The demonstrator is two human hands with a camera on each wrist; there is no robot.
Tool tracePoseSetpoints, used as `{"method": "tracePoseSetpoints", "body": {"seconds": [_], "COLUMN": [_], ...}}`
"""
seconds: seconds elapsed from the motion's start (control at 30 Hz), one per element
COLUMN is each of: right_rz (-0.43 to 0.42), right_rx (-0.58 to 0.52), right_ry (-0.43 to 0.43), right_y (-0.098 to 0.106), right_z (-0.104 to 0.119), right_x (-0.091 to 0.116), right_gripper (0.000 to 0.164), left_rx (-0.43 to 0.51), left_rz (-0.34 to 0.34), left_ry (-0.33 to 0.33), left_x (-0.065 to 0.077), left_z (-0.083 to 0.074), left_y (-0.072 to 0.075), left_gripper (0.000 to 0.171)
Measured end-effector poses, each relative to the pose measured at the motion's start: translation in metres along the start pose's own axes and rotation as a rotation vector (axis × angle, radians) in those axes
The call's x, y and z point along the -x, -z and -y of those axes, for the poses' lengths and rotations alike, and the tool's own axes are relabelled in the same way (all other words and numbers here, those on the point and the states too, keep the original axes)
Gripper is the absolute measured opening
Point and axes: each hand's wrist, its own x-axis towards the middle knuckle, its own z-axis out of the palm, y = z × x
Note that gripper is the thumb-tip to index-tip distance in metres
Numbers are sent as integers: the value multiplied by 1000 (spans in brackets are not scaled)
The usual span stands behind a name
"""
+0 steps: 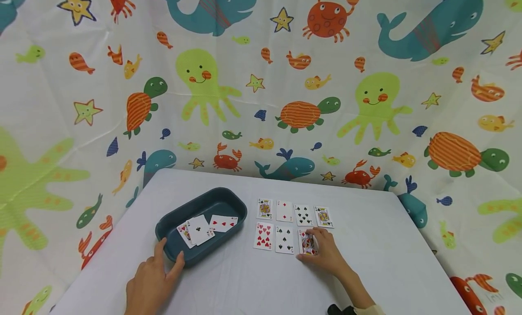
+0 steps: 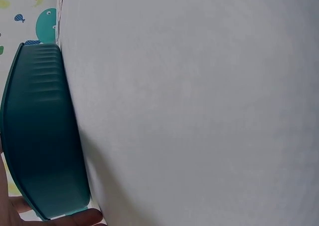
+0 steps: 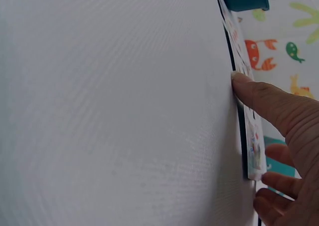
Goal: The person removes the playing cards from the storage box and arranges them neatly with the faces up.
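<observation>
My right hand (image 1: 324, 251) holds a red-suited face playing card (image 1: 306, 243) at the right end of the near row, thumb at its near edge and fingers at its far edge. In the right wrist view, that card stands slightly off the cloth. Beside it lie a spade card (image 1: 284, 239) and a heart card (image 1: 263, 236). My left hand (image 1: 151, 278) touches the near left corner of a dark teal tray (image 1: 216, 248), its index finger and thumb spread across the corner. Inside the tray are a club card (image 1: 200, 230), a heart card (image 1: 223, 223) and a partly covered face card (image 1: 184, 234).
Behind the near row lies a far row of face-up cards: a face card (image 1: 264, 209), a diamond card (image 1: 284, 211), a black-suited card (image 1: 303, 215) and another face card (image 1: 324, 216). A white cloth (image 1: 228, 288) covers the table. A sea-animal curtain (image 1: 253, 115) hangs behind.
</observation>
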Motion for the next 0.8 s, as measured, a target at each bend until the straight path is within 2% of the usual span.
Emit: {"method": "tracePoseSetpoints", "body": {"seconds": [0.27,0.43,0.57,0.8], "right_rz": [8,-14,-40,-8], "right_rx": [-17,-31,-125,-288], "right_ry": [-21,21,74,118], "right_y": [2,2,1,-2], "right_z": [3,12,28,64], "right_x": [-2,-4,-6,-11], "right_gripper": [85,83,82,76], "left_rx": [7,-3,-4,2], "left_rz": [-13,-18,-18,-1], "left_ry": [-17,-18,-21,-3], "left_x": [1,1,1,0], "left_z": [1,3,4,1], "left_y": [0,0,-1,-1], "left_gripper": [89,89,90,89]}}
